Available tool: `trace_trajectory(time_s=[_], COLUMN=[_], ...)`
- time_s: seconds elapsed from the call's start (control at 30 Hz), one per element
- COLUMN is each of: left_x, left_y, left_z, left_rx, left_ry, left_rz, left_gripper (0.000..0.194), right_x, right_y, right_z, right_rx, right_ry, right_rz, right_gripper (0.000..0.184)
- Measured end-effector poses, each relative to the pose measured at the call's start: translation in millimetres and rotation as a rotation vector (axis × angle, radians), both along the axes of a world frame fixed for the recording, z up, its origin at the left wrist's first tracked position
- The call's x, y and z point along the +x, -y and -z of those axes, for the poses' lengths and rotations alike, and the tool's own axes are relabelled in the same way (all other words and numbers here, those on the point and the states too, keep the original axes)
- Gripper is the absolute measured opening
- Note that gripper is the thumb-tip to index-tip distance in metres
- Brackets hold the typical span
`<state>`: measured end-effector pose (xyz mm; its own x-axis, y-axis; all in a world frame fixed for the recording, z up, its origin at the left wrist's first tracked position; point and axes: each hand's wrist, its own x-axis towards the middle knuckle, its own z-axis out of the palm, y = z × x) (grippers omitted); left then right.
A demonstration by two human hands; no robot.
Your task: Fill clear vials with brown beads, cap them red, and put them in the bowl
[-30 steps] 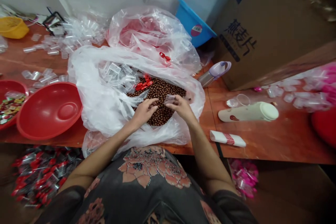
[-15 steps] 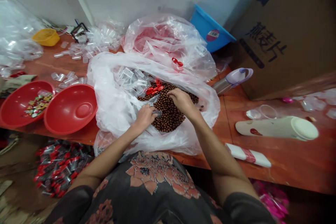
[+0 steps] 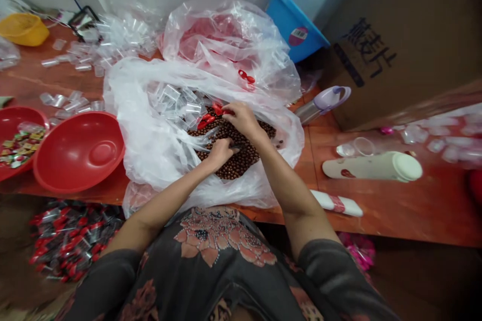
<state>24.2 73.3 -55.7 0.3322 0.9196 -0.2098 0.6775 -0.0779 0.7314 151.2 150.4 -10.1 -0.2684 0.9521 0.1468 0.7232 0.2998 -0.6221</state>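
A big clear plastic bag [image 3: 143, 145] lies open on the wooden table, holding a heap of small brown balls [image 3: 241, 160], clear plastic tubes [image 3: 176, 103] and a few red caps [image 3: 206, 120]. My left hand [image 3: 220, 151] rests on the balls with its fingers curled around what looks like a small clear tube, mostly hidden. My right hand [image 3: 241, 118] reaches over the balls to the far side, fingertips pinched at a red cap [image 3: 218, 109].
Two red bowls [image 3: 77, 153] sit at the left, one with wrapped sweets. Behind are a second plastic bag [image 3: 229, 45], loose clear tubes [image 3: 68, 103], a yellow basket [image 3: 23, 29] and a blue tub [image 3: 293, 27]. A cardboard box [image 3: 399, 40], white bottle [image 3: 372, 166] and purple-lidded flask [image 3: 324, 103] stand right.
My right hand has moved from the near side of the ball heap up to the red caps at its far edge. My left hand has stayed on the balls, curling tighter.
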Motion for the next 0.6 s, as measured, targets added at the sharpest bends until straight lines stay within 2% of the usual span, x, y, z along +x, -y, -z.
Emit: trace_trajectory(time_s=[0.13,0.23,0.33,0.4,0.53,0.6], left_x=[7,11,12,10,-1,-8], left_y=[-2,-5,-7,-6,0,5], left_z=[12.4,22.3,26.1,22.7,4.7,-5.3], left_rx=[-0.048,-0.166,-0.363,-0.468,-0.569,-0.605], left_ry=[0.229,0.422,0.649,0.76,0.87,0.932], left_rz=[-0.052,-0.099,-0.141,-0.163,-0.184,-0.165], left_gripper=[0.016,0.018,0.025,0.031,0.039,0.044], right_x=[38,68,85,88,82,77], right_y=[38,72,103,118,133,136], right_z=[-0.1,10.2,23.5,30.5,35.3,34.0], right_rx=[-0.037,-0.137,-0.27,-0.342,-0.462,-0.502], right_ry=[-0.669,-0.988,-1.079,-1.135,-1.327,-1.351], right_rz=[0.245,0.377,0.439,0.447,0.419,0.392], right_gripper=[0.036,0.043,0.055,0.057,0.052,0.049])
